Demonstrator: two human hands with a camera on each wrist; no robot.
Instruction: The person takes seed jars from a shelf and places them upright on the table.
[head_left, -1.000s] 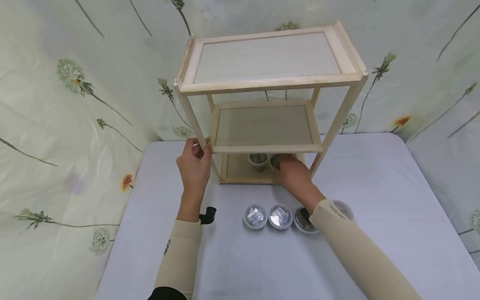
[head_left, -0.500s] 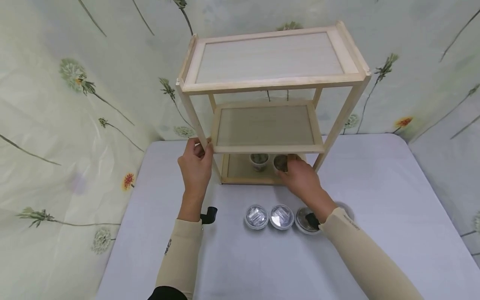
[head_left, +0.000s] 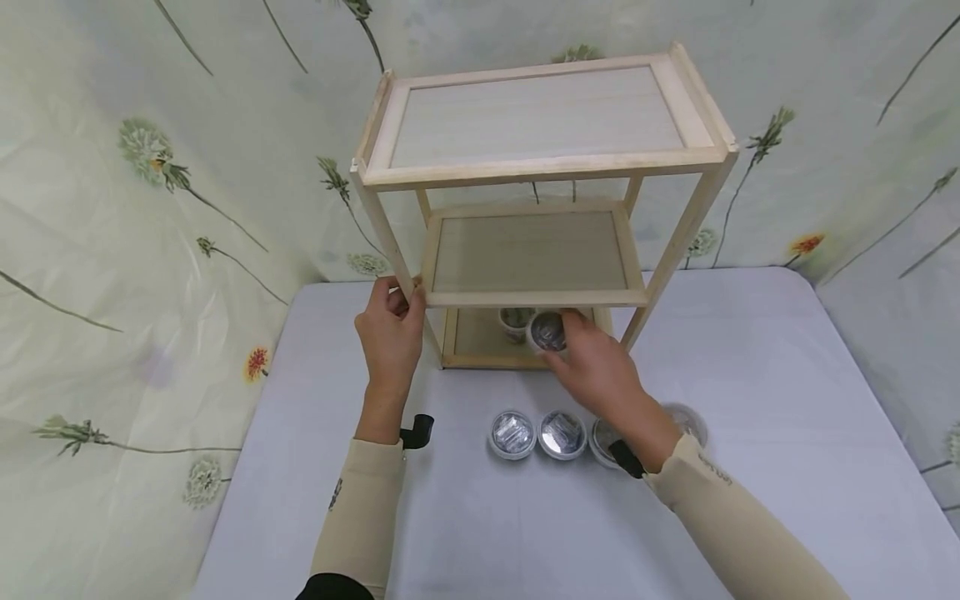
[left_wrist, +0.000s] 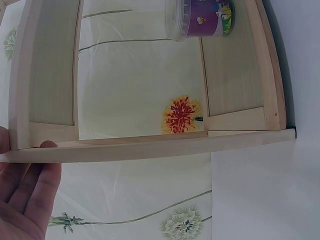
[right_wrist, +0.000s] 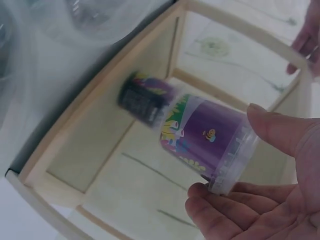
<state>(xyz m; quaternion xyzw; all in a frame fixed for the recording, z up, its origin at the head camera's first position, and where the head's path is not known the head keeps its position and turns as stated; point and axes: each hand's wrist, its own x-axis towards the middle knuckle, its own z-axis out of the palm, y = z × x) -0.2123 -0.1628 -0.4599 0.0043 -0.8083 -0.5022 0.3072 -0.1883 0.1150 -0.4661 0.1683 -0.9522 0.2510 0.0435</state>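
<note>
A three-tier wooden shelf point(head_left: 531, 298) stands on the table. My left hand point(head_left: 392, 337) grips its front left post point(head_left: 384, 229) at the height of the middle tier; in the left wrist view fingers point(left_wrist: 42, 192) lie against that post. My right hand point(head_left: 600, 367) holds a small clear-lidded plastic tub point(right_wrist: 210, 137) with a purple bee print, thumb on one side and fingers on the other. The tub is over the bottom tier, under the middle tier's front edge. Close beside it a similar tub point(right_wrist: 147, 100) stands on the bottom tier.
On the table before the shelf are several more lidded tubs: a left one point(head_left: 513, 435), a middle one point(head_left: 562, 434), others partly behind my right wrist, including a far right one point(head_left: 688, 421). Flower-printed sheeting point(head_left: 172, 350) surrounds the white-covered table point(head_left: 750, 400).
My right hand has drawn the tub slightly toward me, then leftward, closer to the standing tub; more of its lid shows now. My left hand has stayed on the post.
</note>
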